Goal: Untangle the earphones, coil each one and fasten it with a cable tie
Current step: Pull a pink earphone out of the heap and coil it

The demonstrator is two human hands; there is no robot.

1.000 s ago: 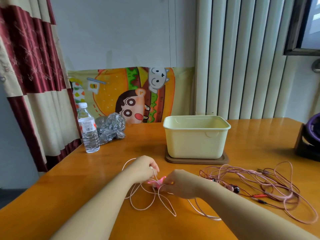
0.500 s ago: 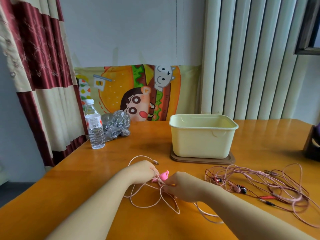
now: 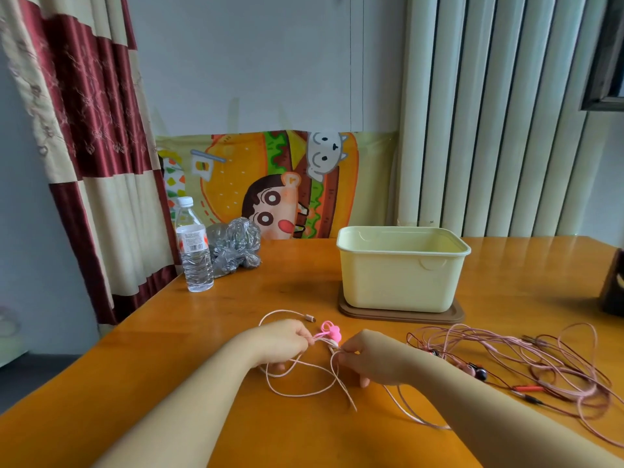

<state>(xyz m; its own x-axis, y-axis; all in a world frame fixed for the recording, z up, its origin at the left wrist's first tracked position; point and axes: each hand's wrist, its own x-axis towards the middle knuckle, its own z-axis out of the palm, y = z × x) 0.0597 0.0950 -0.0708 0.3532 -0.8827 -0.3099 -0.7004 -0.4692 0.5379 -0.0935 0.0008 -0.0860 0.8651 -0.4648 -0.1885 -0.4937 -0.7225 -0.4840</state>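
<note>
Earphone cable (image 3: 304,378), loosely looped, is pinched by the left hand (image 3: 283,339) and right hand (image 3: 369,358) either side of a pink cable tie (image 3: 329,331), apparently to cinch the coil.

2 hands (image 3: 287,339) (image 3: 371,356); 1 cable tie (image 3: 329,329); 1 separate earphone (image 3: 308,318); 1 earphone tangle (image 3: 472,369); 1 bottle (image 3: 194,248); 1 tub (image 3: 398,282); 1 bag (image 3: 236,246).

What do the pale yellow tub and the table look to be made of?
Tub: probably plastic, matt, with a moulded rim and rounded corners. Table: seemingly wood under glossy varnish; faint grain and bright reflections show on its orange-brown top.
</note>
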